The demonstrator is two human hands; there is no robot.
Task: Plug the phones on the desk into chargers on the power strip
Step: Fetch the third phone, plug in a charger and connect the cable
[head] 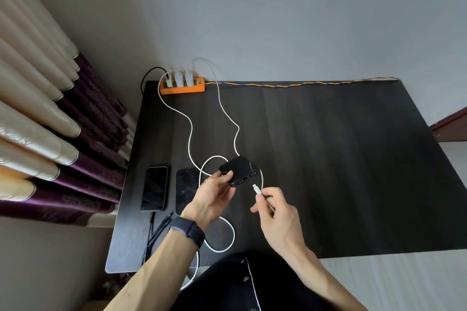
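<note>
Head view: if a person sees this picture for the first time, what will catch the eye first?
First, the middle: the left hand holds a black phone above the desk, and the right hand pinches a white cable plug beside it. Next, the orange power strip at the desk's far left corner, carrying white chargers. Two more phones lie flat near the left edge.

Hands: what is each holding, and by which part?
Left hand grips the black phone by its near-left corner; right hand pinches the white cable just behind its connector.
</note>
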